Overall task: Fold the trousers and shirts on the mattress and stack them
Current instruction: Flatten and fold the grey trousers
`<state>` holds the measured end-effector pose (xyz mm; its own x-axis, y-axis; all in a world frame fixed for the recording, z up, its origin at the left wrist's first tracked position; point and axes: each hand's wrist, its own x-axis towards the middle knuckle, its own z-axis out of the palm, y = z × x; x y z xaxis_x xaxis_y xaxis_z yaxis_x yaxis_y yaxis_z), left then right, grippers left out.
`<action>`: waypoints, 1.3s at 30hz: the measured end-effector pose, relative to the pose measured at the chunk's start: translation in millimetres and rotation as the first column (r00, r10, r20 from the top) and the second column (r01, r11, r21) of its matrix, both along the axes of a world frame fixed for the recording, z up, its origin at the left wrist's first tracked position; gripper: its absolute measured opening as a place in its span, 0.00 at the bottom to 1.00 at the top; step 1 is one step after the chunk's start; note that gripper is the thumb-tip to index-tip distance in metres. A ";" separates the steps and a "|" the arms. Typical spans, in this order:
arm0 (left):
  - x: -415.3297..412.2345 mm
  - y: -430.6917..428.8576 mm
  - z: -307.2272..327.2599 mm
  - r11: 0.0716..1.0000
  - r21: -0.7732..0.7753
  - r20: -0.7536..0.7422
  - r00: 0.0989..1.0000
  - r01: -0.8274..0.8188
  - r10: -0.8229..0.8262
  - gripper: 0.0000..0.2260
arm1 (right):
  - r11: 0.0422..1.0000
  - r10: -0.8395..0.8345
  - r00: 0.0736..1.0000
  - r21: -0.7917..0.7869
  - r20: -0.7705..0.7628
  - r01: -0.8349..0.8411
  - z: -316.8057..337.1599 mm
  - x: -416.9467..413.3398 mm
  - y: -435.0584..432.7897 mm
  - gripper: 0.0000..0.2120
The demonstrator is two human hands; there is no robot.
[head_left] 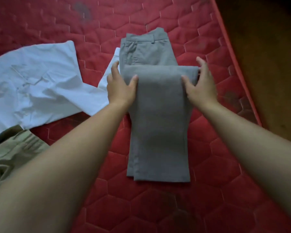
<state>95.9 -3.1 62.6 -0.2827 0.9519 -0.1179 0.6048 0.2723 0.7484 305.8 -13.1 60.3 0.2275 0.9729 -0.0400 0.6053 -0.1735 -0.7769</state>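
Grey trousers (158,123): centre of the frame, lying lengthwise on the mattress, with the waistband toward the upper centre and the lower end toward the bottom centre. I see them doubled leg upon leg.
Upper layer: a second thickness of the grey cloth lies over the legs, and its straight top edge crosses just below the pocket. I cannot tell whether that edge is a hem or a crease.
Left hand (121,88): at the left end of that top edge, with the thumb on top of the cloth and the fingers stretched along its side. I read it as holding the layer by its edge.
Right hand (200,84): at the right end of the same edge, with the thumb on top and the fingers curled round the corner, holding the cloth.
Forearms: both bare, entering from the bottom corners of the frame.
White shirt (40,81): left of the frame, spread out, creased and unfolded. One white strip of it reaches the left side of the grey trousers, beside the left hand's fingers.
Khaki trousers (10,152): lower left of the frame, rumpled, touching the shirt's lower edge and partly hidden by the left forearm.
Mattress (208,148): red, quilted in hexagons, carrying all three garments, with darker blotches at the upper centre and at the right.
Floor (267,64): dark brown, right of the frame, beyond the mattress's piped edge.
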 end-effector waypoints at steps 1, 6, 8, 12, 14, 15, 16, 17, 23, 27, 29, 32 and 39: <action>2.3 6.4 -16.7 0.991 -0.131 -0.069 0.998 -0.001 -0.008 0.33 | 0.994 0.058 0.996 -0.099 0.073 -0.051 -16.0 0.6 8.5 0.33; 5.2 -25.8 -96.1 0.922 -0.384 -0.069 0.994 0.051 -0.084 0.35 | 0.945 0.086 0.993 -0.324 0.084 -0.054 -94.1 -4.4 -15.4 0.38; 5.3 -30.6 -106.6 0.951 -0.308 -0.050 0.997 0.032 -0.050 0.30 | 0.978 -0.022 1.000 -0.206 0.019 0.025 -106.0 -8.0 -19.2 0.37; 10.7 -49.9 -106.3 0.965 -0.259 -0.043 0.998 0.039 -0.052 0.23 | 0.995 -0.071 0.997 -0.077 -0.033 0.068 -108.8 -11.6 -35.8 0.35; 11.0 -75.7 -100.1 0.965 -0.260 -0.045 0.998 0.035 -0.048 0.23 | 0.995 -0.050 0.998 -0.088 -0.036 0.047 -104.5 -10.4 -60.2 0.35; 10.3 -92.1 -95.6 0.963 -0.267 -0.043 0.998 0.040 -0.053 0.23 | 0.994 -0.040 0.998 -0.107 -0.040 0.035 -100.4 -9.1 -75.6 0.35; 9.7 -110.0 -91.1 0.959 -0.278 -0.038 0.997 0.049 -0.062 0.23 | 0.991 -0.027 0.999 -0.132 -0.046 0.021 -95.3 -7.3 -92.6 0.35; 9.3 -128.7 -86.7 0.953 -0.298 -0.027 0.997 0.058 -0.069 0.23 | 0.987 -0.013 0.999 -0.158 -0.048 0.005 -90.1 -5.1 -110.6 0.35; 12.1 -220.6 -66.0 0.913 -0.397 -0.097 0.985 0.092 -0.141 0.23 | 0.973 0.017 0.997 -0.233 0.071 0.000 -64.9 11.1 -197.5 0.29; 15.0 -197.4 -63.5 0.919 -0.395 -0.314 0.942 -0.013 -0.122 0.18 | 0.979 -0.047 0.982 -0.188 0.184 0.082 -56.1 15.7 -193.8 0.21; 19.3 -179.3 -62.9 0.908 -0.419 -0.205 0.972 0.016 -0.112 0.16 | 0.985 -0.047 0.996 -0.161 0.081 0.059 -51.6 12.4 -185.6 0.18; 24.3 -165.5 -52.5 0.945 -0.322 0.051 0.998 0.048 -0.033 0.08 | 0.995 -0.082 0.997 -0.062 0.006 0.083 -37.6 8.7 -171.0 0.17; -2.6 -83.4 -8.4 0.969 0.182 0.204 0.971 -0.166 0.128 0.06 | 0.959 -0.156 0.983 0.223 -0.093 0.173 0.2 -3.4 -53.5 0.14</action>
